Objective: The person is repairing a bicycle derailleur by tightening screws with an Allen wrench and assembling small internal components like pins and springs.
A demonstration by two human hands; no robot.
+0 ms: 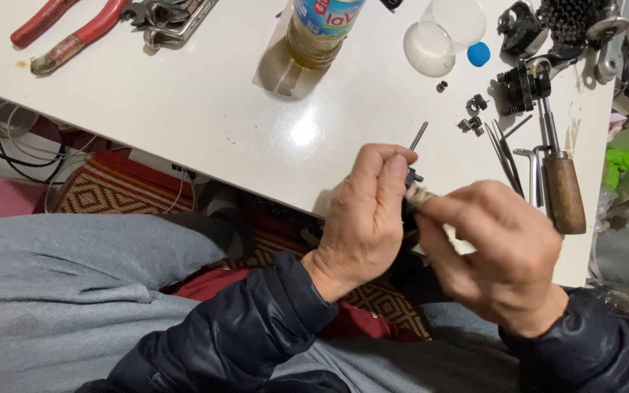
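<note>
We hold a small dark metal part (413, 177) between both hands at the near edge of the white table (205, 109); our left hand (362, 222) pinches it with thumb and fingers closed, a thin metal rod (419, 135) rising from it; our right hand (500, 255) grips a pale piece (422, 195) touching that part, fingers clenched on it; the grip looks tight but small, so we judge the part could slip and drop into our lap past the table edge; 1 wooden-handled tool (563, 191) and loose small fittings (472, 116) lie right, a bottle (322, 29) far.
</note>
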